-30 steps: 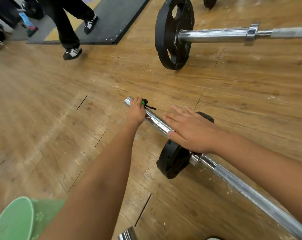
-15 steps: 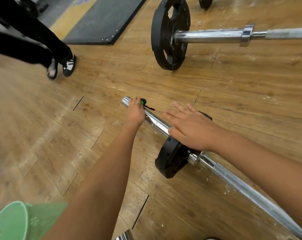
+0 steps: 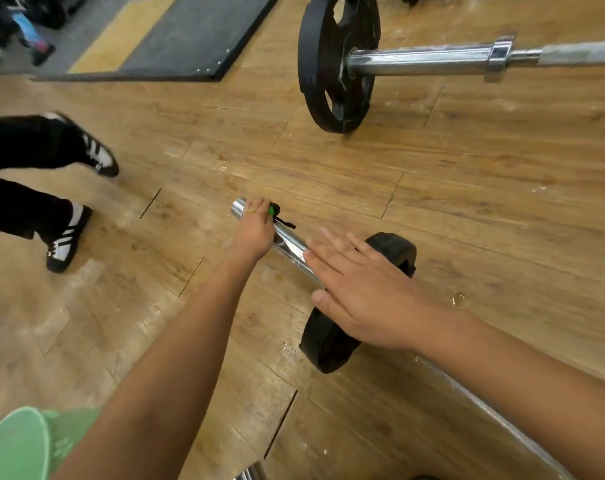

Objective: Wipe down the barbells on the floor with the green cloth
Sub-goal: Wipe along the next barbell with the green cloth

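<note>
A chrome barbell (image 3: 289, 247) lies slanted across the wooden floor, with a small black plate (image 3: 329, 341) on its sleeve. My left hand (image 3: 254, 226) curls over the sleeve close to its free end. A bit of green cloth (image 3: 270, 210) with a black strap peeks out from under its fingers. My right hand (image 3: 360, 289) rests flat, fingers straight, on top of the small plate. A second barbell (image 3: 415, 58) with a large black plate (image 3: 332, 60) lies farther back.
Another person's legs and black-and-white shoes (image 3: 65, 237) stand on the floor at the left. A dark rubber mat (image 3: 190, 36) lies at the back left. A green garment (image 3: 20, 445) fills the bottom left corner. The end of another chrome bar (image 3: 252, 472) shows at the bottom edge.
The other person has walked from the back mat toward me along the left side. My hands have hardly moved on the near barbell.
</note>
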{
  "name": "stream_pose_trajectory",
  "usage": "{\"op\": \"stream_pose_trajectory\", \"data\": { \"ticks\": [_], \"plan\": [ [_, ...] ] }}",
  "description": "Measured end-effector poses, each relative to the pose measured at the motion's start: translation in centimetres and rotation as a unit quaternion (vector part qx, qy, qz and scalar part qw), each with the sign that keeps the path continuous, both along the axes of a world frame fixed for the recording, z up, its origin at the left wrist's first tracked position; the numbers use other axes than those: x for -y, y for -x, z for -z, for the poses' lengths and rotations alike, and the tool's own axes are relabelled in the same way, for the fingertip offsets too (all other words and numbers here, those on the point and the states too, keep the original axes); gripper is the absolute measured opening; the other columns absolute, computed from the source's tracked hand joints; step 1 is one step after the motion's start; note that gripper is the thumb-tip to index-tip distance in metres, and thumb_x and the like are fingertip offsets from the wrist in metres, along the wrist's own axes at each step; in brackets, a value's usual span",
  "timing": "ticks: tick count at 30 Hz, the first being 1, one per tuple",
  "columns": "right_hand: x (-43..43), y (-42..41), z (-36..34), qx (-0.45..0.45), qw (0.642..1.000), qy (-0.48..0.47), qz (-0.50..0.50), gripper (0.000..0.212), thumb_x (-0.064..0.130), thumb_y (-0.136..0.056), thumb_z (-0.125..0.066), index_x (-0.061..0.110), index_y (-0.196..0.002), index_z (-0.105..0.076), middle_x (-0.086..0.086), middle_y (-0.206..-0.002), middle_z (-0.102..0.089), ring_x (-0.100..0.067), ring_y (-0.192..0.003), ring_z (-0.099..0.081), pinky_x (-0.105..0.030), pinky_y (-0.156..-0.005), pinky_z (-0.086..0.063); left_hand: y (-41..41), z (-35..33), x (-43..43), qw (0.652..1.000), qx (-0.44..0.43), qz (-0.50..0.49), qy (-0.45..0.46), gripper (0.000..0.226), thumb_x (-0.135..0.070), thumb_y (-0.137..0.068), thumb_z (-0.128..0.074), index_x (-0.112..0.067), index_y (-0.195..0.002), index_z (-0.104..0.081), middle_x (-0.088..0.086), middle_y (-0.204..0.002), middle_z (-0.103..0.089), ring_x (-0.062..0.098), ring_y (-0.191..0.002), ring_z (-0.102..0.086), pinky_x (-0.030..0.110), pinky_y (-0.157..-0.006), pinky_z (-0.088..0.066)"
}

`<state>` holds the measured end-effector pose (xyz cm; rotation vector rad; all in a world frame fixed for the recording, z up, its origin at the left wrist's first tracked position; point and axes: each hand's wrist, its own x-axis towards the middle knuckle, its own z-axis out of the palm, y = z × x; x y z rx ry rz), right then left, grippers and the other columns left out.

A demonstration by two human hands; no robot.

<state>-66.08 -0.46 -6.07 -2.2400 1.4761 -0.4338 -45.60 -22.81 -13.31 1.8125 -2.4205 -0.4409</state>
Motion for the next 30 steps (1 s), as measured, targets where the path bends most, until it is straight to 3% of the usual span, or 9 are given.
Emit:
{"op": "stream_pose_trajectory", "data": {
  "ticks": [2,5,9,14,19,26,30],
  "plan": [
    [0.2,1.0,0.3,0.064,0.997,-0.021,0.023,0.065,0.054,-0.103,-0.009,0.023,-0.159,0.003,0.008,-0.164,0.016,-0.004,-0.147,0.029,-0.023,-0.113,0.024,-0.7,0.1,-0.3,1.000,-0.007,-0.005,-0.007,0.048,-0.005,-0.106,-0.035,0.002,-0.153,-0.033,0.017,-0.162,-0.028,0.032,-0.153,-0.015,0.036,-0.124,-0.012],
    [0.4,2.8,1.3,0.042,0.995,-0.051,0.072,0.074,0.063,-0.097,0.005,0.024,-0.159,0.004,0.006,-0.167,0.012,-0.006,-0.147,0.028,-0.026,-0.115,0.022,-1.3,0.1,-1.0,1.000,-0.021,-0.014,0.000,0.049,-0.005,-0.106,-0.036,-0.001,-0.154,-0.032,0.015,-0.163,-0.029,0.030,-0.153,-0.016,0.032,-0.121,-0.013],
    [-0.1,2.6,1.8,0.046,0.993,-0.088,0.063,0.083,0.067,-0.092,0.001,0.020,-0.160,-0.002,0.007,-0.168,0.003,-0.004,-0.147,0.026,-0.026,-0.116,0.018,-1.4,-0.4,-1.1,1.000,-0.011,-0.007,-0.003,0.047,-0.005,-0.106,-0.035,0.002,-0.153,-0.033,0.018,-0.161,-0.029,0.032,-0.151,-0.017,0.034,-0.120,-0.014],
    [-0.3,2.1,1.8,0.032,0.995,-0.087,0.045,0.082,0.067,-0.093,0.002,0.020,-0.160,0.005,0.006,-0.167,0.009,-0.007,-0.147,0.030,-0.030,-0.121,0.015,-1.1,-0.5,0.0,0.999,0.028,-0.021,-0.023,0.035,-0.003,-0.104,-0.035,0.010,-0.132,-0.050,0.023,-0.147,-0.043,0.045,-0.144,-0.025,0.046,-0.121,-0.018],
    [-1.1,1.0,1.5,0.031,0.996,-0.072,0.042,0.079,0.065,-0.095,0.001,0.019,-0.159,0.006,0.005,-0.167,0.010,-0.009,-0.148,0.029,-0.031,-0.120,0.016,-2.3,0.2,-2.9,1.000,-0.001,0.007,-0.005,0.048,-0.010,-0.108,-0.035,-0.001,-0.155,-0.033,0.014,-0.164,-0.027,0.031,-0.154,-0.012,0.035,-0.123,-0.011],
    [-2.7,-1.7,1.3,0.028,0.998,-0.038,0.033,0.075,0.065,-0.097,0.002,0.023,-0.159,0.007,0.009,-0.165,0.012,-0.007,-0.145,0.035,-0.028,-0.114,0.025,-3.2,-0.3,-1.0,0.993,0.006,-0.116,0.003,0.050,-0.010,-0.108,-0.031,0.001,-0.157,-0.024,0.017,-0.165,-0.022,0.032,-0.154,-0.010,0.035,-0.122,-0.008],
    [-3.0,-2.4,1.2,0.022,0.999,-0.027,0.039,0.074,0.063,-0.098,-0.001,0.022,-0.160,0.003,0.011,-0.163,0.012,-0.004,-0.144,0.036,-0.023,-0.110,0.032,-4.1,-0.2,-2.0,0.997,0.004,-0.073,0.000,0.050,-0.009,-0.107,-0.034,0.001,-0.155,-0.029,0.016,-0.163,-0.027,0.031,-0.154,-0.014,0.037,-0.123,-0.016]
  ]
}}
